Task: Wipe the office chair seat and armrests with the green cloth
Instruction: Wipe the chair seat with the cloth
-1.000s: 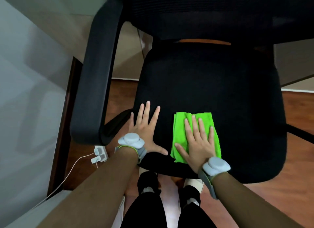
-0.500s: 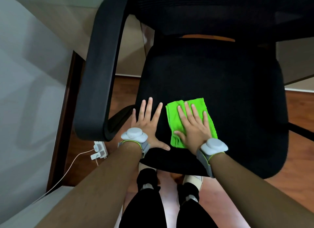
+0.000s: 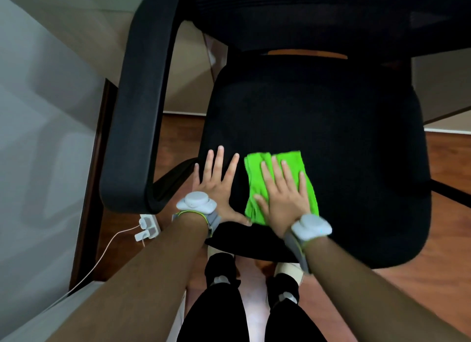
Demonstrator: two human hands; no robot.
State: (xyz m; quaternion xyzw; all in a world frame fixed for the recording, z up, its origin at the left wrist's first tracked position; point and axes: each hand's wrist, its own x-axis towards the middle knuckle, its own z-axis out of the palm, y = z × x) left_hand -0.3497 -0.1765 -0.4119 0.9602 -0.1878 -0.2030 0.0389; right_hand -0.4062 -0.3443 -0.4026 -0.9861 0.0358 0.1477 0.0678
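Wiping stage: the front part of the black fabric office chair seat [image 3: 318,143] is being wiped; by judgement, most of the seat and the armrests are yet to be covered.
Cloth: a folded bright green terry cloth [image 3: 293,163] is laid flat on the seat, lower centre of the frame, near the front edge.
Right hand: the right hand [image 3: 283,196] is pressed flat on the cloth, fingers spread, nothing clamped.
Left hand: the left hand [image 3: 219,186] is laid open and flat on the bare seat just beside the cloth, bracing.
Handling: the cloth is judged soft, light and prone to bunching; it is best driven under a flat palm at its middle.
Edges: the black curved plastic armrest [image 3: 142,107] stands at left of frame, apart from the seat.
Room: open seat lies toward the upper and right parts of the frame.
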